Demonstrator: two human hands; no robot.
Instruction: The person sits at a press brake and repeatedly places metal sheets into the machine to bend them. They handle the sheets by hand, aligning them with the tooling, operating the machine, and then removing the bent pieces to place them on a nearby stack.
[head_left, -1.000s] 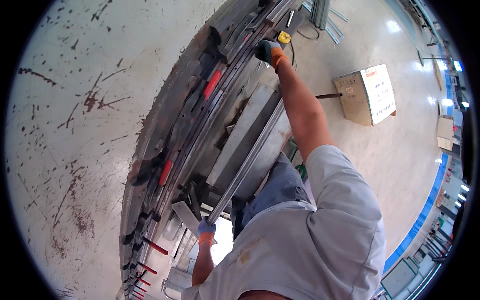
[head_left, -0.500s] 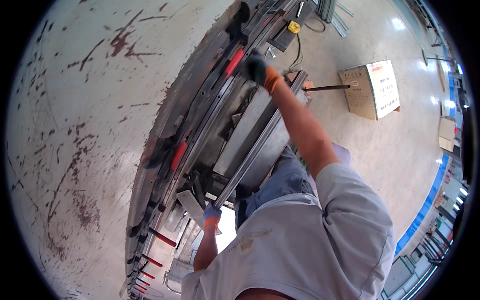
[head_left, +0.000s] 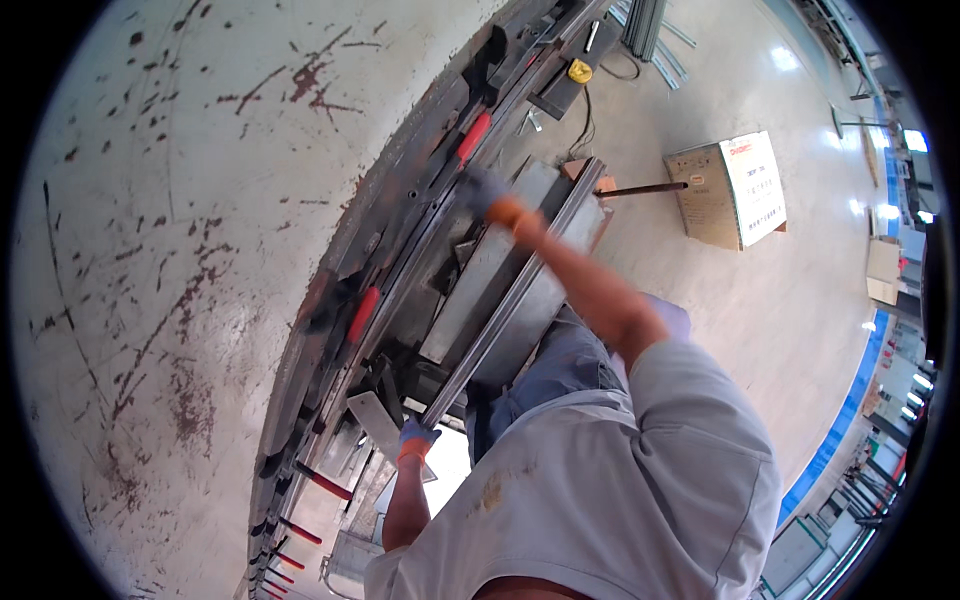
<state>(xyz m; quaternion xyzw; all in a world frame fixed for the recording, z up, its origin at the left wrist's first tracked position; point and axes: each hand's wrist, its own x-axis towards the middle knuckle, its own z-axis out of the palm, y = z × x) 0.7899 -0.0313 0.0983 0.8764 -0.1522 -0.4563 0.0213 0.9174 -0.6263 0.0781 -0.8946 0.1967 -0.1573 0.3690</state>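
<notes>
Both hands are gloved: the left hand has a bluish-grey knit glove with an orange cuff, and the right hand wears the same kind, dark grey-blue with an orange wristband. Forearms are bare. Short-sleeved light grey shirt with a brownish smudge on the front, plus blue-grey trousers.

A pale scuffed slab fills the left; a glossy grey floor reflects what seem ceiling lights.
</notes>
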